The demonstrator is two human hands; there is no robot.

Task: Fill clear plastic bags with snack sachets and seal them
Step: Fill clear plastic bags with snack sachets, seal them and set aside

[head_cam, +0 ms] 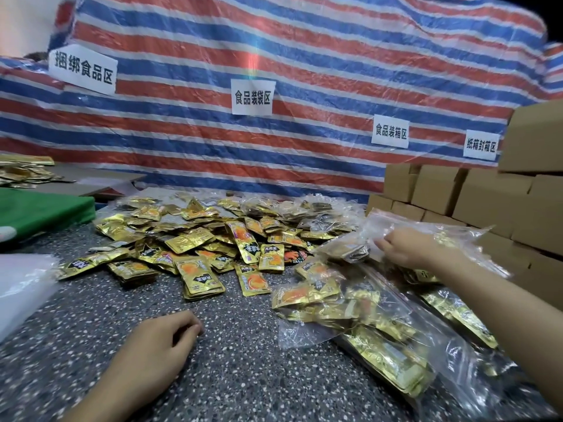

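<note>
Snack sachets (213, 245) in gold foil with orange print lie in a loose heap across the middle of the speckled table top (243, 376), some flat and some in small stacks. Behind the heap hangs a red, white and blue striped tarpaulin (304, 56) with white paper labels (253, 97) stuck to it. On the right, cardboard boxes (487, 202) are stacked against the tarpaulin, close beside the working spot. At the left edge sits a green slab (39, 208), nearer to me a white stack of plastic sheeting (21, 284), and further back another small pile of gold packets (24, 172). Between the heap and the boxes, filled bags (380, 324) overlap one another along the right side of the table, crowding the space under the right forearm. The right hand (408, 246) reaches over them, its fingers curled into the crinkled film of a clear plastic bag (344, 249) that holds a few sachets. This bag lies on top of the filled ones, its film rising over and behind the hand, and the sachets inside sit just past the fingertips, towards the heap. The left hand (164, 339) rests on the table near the front, fingers loosely curled and holding nothing, with the nearest loose sachets lying well beyond its fingertips.
</note>
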